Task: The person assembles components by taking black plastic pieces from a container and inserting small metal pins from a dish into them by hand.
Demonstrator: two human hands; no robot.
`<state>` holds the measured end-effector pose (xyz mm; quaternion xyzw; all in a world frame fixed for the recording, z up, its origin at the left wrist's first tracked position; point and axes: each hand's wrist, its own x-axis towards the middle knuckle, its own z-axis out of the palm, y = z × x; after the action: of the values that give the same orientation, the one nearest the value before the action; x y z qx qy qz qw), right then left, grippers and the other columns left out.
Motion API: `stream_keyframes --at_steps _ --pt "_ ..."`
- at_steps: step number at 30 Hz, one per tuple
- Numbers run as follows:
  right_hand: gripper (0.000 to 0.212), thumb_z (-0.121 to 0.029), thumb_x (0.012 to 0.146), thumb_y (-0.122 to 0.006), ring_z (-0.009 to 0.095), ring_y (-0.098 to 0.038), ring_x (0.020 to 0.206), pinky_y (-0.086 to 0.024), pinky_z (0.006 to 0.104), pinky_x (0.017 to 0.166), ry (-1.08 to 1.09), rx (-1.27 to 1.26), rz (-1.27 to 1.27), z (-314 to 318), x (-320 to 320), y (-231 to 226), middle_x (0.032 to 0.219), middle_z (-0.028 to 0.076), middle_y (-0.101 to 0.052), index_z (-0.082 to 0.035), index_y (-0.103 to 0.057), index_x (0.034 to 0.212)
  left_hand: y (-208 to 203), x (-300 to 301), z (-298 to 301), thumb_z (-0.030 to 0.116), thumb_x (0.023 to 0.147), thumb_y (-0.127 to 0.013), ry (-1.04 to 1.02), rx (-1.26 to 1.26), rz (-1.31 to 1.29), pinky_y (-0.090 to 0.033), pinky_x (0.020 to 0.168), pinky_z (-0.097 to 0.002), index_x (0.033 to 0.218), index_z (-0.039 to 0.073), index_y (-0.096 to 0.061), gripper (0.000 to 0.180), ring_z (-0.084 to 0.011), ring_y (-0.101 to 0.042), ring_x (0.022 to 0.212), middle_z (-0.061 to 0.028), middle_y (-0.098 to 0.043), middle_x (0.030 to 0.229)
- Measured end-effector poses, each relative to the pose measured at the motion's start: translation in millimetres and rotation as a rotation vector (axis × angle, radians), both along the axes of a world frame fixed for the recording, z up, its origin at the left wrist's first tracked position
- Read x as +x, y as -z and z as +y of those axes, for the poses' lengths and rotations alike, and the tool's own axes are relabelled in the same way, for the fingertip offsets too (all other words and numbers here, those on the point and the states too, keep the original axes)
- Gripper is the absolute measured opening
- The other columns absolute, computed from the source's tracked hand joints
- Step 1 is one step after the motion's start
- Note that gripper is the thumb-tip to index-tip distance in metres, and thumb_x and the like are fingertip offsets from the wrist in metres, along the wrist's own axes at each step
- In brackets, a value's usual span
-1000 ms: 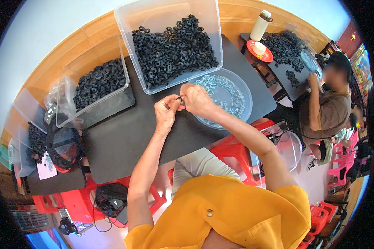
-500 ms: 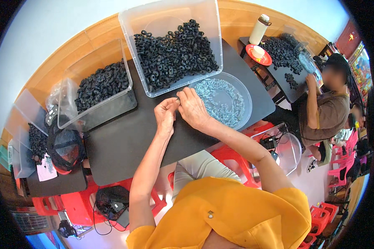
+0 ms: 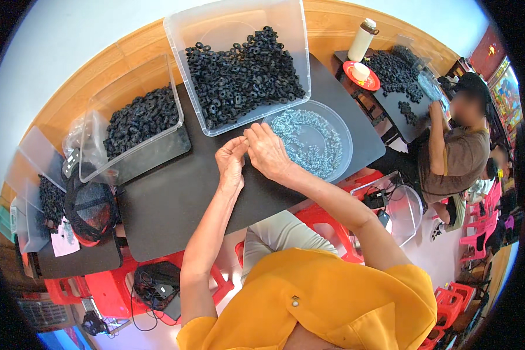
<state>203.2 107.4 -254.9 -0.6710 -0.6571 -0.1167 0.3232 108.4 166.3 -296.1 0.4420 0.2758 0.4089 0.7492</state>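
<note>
Over the middle of the dark table, my left hand (image 3: 231, 161) and my right hand (image 3: 268, 153) meet at the fingertips. Both are closed in a pinch, and my fingers hide whatever small piece is between them. Just beyond them stands a large clear plastic bin (image 3: 175, 55), tilted toward me, holding many small black ring-shaped parts (image 3: 245, 76). Right beside my right hand lies a round clear tray (image 3: 347, 153) with many small shiny metal pieces (image 3: 332, 146). A second clear bin (image 3: 163, 153) with black parts (image 3: 140, 119) sits to the left.
The dark tabletop (image 3: 169, 204) extends toward me and leftward. A black mesh cap (image 3: 90, 204) rests at the left by more bins. To the right, a person (image 3: 455, 151) works at another table with black parts, a bottle (image 3: 363, 39) and a red plate (image 3: 354, 79). Red stools (image 3: 326, 219) stand below.
My hands stay pinched together with only slight finger movement. A dark bit that showed between the fingertips is now out of sight. The view has shifted slightly.
</note>
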Motion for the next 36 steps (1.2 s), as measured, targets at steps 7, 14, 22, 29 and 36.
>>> stream_keyframes --at_steps 7,14,22,29,36 --pt "0.025 -0.004 0.065 -0.061 0.029 -0.051 0.081 -0.047 0.0381 0.065 -0.010 0.000 0.061 -5 11 -1 0.085 0.010 -0.051 -0.002 -0.055 0.089 -12 1 1 0.015 0.078 -0.067 0.053 0.101 0.025 -0.027 0.042 -0.0161 0.090 0.004 -0.064 0.016 0.0001 -0.040 0.048 0.0057 -0.057 0.066" --pt "0.022 -0.006 0.063 -0.063 0.026 -0.051 0.081 -0.048 0.0351 0.064 -0.021 0.054 0.020 -9 7 -3 0.084 0.008 -0.050 -0.003 -0.056 0.084 -4 -3 9 0.015 0.076 -0.069 0.110 0.147 0.099 -0.028 0.048 -0.0159 0.091 0.004 -0.065 0.019 0.0008 -0.041 0.055 0.0062 -0.058 0.069" --pt "0.023 -0.006 0.064 -0.065 0.026 -0.052 0.082 -0.047 0.0362 0.067 -0.060 0.094 0.084 -10 6 -7 0.088 0.008 -0.050 -0.004 -0.057 0.085 -2 -1 11 0.011 0.076 -0.068 0.095 0.133 0.031 -0.024 0.048 -0.0164 0.089 0.004 -0.065 0.015 0.0013 -0.036 0.053 0.0084 -0.054 0.065" --pt "0.027 -0.013 0.068 -0.066 0.028 -0.053 0.082 -0.046 0.0370 0.070 -0.039 0.011 0.005 -13 13 -11 0.087 0.010 -0.051 -0.002 -0.055 0.089 -3 -2 9 0.012 0.076 -0.069 0.089 0.093 0.022 -0.024 0.047 -0.0169 0.086 0.005 -0.064 0.014 0.0009 -0.035 0.053 0.0079 -0.054 0.065" --pt "0.029 -0.023 0.071 -0.066 0.028 -0.055 0.075 -0.046 0.0355 0.069 -0.081 -0.072 -0.165 -15 25 -15 0.081 0.012 -0.052 0.000 -0.054 0.085 -6 -3 9 0.020 0.081 -0.064 0.166 0.055 0.004 -0.033 0.048 -0.0157 0.090 0.004 -0.065 0.018 -0.0010 -0.045 0.054 0.0047 -0.057 0.066"
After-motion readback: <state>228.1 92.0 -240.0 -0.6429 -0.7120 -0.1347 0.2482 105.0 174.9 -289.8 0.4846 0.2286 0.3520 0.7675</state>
